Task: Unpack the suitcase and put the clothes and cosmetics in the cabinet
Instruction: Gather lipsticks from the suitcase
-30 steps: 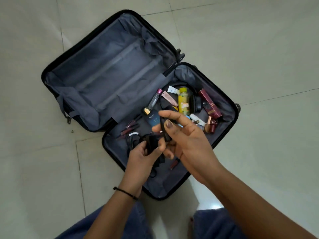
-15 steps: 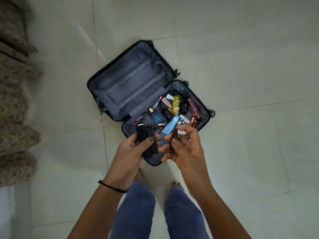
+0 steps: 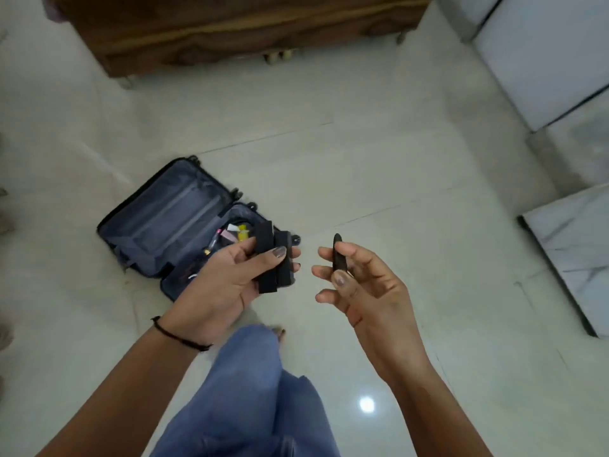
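Dim, soft light; white glare spot on glossy floor; motion blur, bowed edges.

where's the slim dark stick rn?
Head view, just right of centre: the right hand pinches the slim dark stick, apart from the two black cases gripped in the left hand. The open suitcase lies further left.

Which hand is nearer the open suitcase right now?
Left. The left hand, gripping two black cases, overlaps the suitcase in view; the right hand is farther right, over floor.

Glossy tiled floor, wooden furniture
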